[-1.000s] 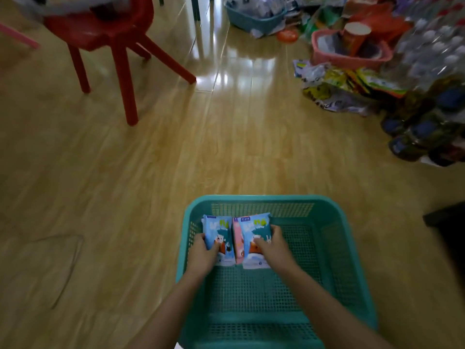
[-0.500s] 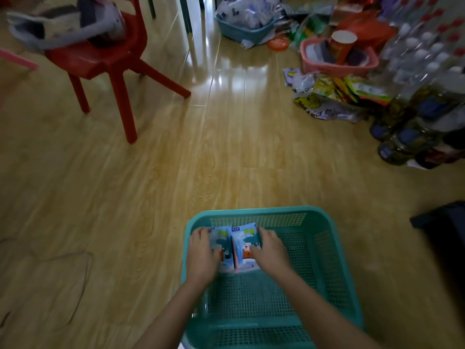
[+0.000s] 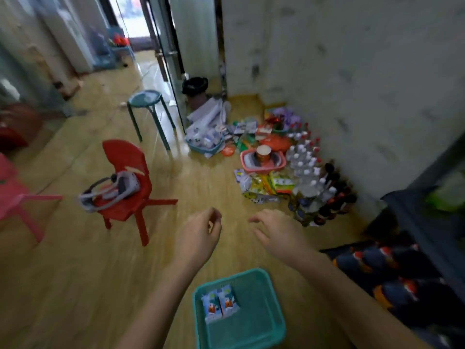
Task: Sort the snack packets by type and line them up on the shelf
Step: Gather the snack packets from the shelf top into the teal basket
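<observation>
Since nothing is held (left hand (image 3: 198,234) loosely curled, right hand (image 3: 278,234) spread) and two blue snack packets (image 3: 220,304) lie in the teal basket (image 3: 254,322), matching ones should be grabbed from the floor pile (image 3: 261,186).

The wooden floor (image 3: 75,273) bears a teal basket (image 3: 254,326), red chair (image 3: 125,157), green stool (image 3: 144,96), snack packets (image 3: 261,185) and bottles (image 3: 304,159).

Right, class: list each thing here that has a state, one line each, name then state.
teal basket: upright on the floor
blue snack packets: flat, side by side, in the basket
left hand: loosely curled, empty
right hand: fingers spread, empty
red chair: upright, headset on its seat
green stool: upright
</observation>
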